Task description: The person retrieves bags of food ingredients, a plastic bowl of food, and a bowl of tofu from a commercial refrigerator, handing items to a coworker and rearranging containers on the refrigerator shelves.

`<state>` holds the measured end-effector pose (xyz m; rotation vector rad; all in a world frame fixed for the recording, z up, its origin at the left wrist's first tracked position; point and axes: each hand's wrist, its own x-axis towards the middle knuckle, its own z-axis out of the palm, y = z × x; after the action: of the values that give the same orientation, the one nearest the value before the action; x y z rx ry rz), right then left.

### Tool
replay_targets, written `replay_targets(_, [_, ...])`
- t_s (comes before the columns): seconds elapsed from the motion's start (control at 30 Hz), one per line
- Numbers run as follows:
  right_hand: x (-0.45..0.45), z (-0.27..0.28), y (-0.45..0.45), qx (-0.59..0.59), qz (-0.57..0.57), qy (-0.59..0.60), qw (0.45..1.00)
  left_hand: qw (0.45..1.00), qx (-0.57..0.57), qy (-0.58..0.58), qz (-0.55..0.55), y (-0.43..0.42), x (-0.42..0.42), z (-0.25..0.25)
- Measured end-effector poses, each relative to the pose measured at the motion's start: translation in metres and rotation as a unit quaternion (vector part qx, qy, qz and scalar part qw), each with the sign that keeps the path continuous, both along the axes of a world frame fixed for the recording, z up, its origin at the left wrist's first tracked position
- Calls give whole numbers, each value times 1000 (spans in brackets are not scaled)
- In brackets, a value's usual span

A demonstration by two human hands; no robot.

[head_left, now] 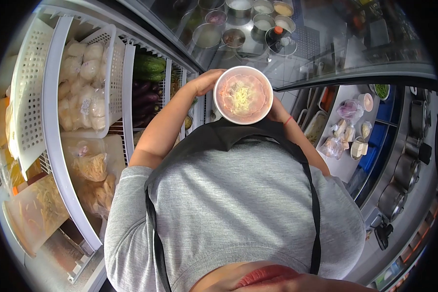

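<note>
Round tub (243, 97), no long axis, is held mid-front of apron (228, 134) btwn hands, L hand (209, 82) clamped on its upper-L side, R hand (278, 111) close at lower R, mostly hidden so can't tell its grip.
</note>
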<state>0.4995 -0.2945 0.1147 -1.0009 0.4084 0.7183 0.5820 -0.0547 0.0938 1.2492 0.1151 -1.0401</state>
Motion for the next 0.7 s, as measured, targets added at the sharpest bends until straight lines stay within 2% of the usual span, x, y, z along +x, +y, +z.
replay_targets(0.13, [-6, -6, -3, -54, -24, 53, 997, 999, 28, -28, -30, -9, -2, -5])
replay_targets(0.27, [-13, 1, -1, -56, -69, 38, 995, 1000, 26, -11, 7, -23, -10, -8])
replay_targets(0.37, [-14, -6, -4, -141, -50, -104, 983, 999, 34, 6, 36, -36, -12, -4])
replay_targets(0.43, [-18, -13, -3, -120, -71, -92, 986, 996, 32, 22, 79, -41, -14, 5])
replay_targets(0.53, [-19, -8, 4, -84, -102, -61, 989, 995, 67, -27, 68, -41, -17, 7])
replay_targets(0.6, [-20, -14, 2, -70, -112, -42, 990, 995, 55, -2, 82, -40, -17, 2])
replay_targets(0.7, [-17, -29, -2, -176, -38, -180, 967, 994, 48, 7, 97, -40, -16, 3])
